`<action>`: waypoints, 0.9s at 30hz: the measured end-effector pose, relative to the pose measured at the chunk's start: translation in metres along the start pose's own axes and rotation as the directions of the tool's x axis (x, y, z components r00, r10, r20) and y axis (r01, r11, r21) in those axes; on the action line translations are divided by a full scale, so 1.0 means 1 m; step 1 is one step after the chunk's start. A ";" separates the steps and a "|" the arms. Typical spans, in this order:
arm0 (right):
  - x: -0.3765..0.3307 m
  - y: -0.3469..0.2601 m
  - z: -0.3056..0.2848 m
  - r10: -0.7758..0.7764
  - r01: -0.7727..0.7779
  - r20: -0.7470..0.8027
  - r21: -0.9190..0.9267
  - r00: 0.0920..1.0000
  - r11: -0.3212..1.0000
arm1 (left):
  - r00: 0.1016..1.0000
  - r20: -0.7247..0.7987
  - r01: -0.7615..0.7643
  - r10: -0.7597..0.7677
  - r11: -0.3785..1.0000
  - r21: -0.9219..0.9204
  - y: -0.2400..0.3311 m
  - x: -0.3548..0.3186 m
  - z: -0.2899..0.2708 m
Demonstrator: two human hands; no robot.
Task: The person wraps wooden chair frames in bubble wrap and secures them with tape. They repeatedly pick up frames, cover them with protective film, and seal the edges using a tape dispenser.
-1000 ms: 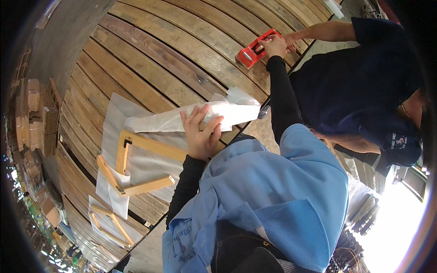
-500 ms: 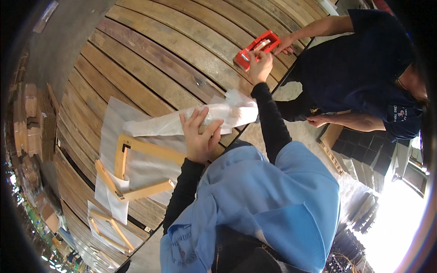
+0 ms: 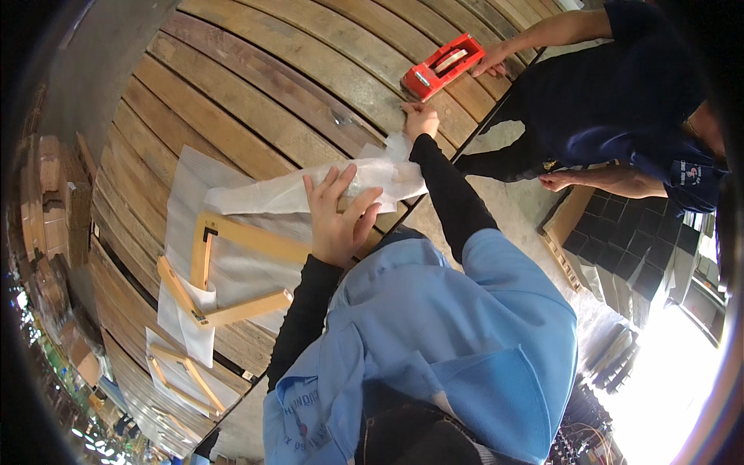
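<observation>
A long bundle (image 3: 260, 192) wrapped in white foam sheet lies across the slatted table. My left hand (image 3: 341, 217) rests on it, fingers spread and flat. Past the bundle's right end, my right hand (image 3: 421, 122) is just below a red tape dispenser (image 3: 443, 80), apart from it. Its fingers are pinched together; whatever they may hold is too small to make out. A co-worker's hand (image 3: 490, 60) is at the dispenser's far end. Left of my left forearm, light wooden frame pieces (image 3: 248, 235) joined at angles lie on white foam sheets (image 3: 180, 198).
More wooden pieces (image 3: 190, 380) lie on another foam sheet at the lower left. The slatted wooden table (image 3: 256, 93) has dark gaps between its boards. A co-worker in dark clothes (image 3: 612, 108) stands at its right edge, near a carton of black blocks (image 3: 612, 232).
My right hand has come away from the dispenser's cutter, down toward the bundle's right end. The left hand still lies on the bundle. The co-worker's hand remains by the dispenser.
</observation>
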State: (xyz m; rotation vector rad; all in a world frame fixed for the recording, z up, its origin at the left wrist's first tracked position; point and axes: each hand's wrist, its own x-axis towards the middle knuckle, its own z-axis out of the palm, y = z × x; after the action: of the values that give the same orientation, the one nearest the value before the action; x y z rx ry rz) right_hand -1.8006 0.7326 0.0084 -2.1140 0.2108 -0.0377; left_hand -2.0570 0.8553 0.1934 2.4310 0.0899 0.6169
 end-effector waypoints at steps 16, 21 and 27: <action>-0.111 -0.073 -0.130 -0.523 0.060 0.685 0.577 0.507 0.814 | 0.993 -0.025 -0.114 0.116 0.992 0.058 -0.009 -0.003 -0.002; -0.123 -0.073 -0.154 -0.612 0.540 0.560 0.314 0.559 0.781 | 0.996 0.031 -0.082 0.081 0.996 0.025 0.003 0.013 -0.018; -0.145 -0.084 -0.165 -0.650 0.616 0.073 0.256 0.756 0.745 | 0.973 0.105 -0.220 0.205 0.963 0.155 0.006 0.024 -0.029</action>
State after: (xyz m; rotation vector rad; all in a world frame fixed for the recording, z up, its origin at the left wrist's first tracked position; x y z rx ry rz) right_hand -1.9504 0.6608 0.1748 -1.8625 -0.6037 -0.2860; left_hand -2.0487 0.8716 0.2268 2.6480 -0.1652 0.6155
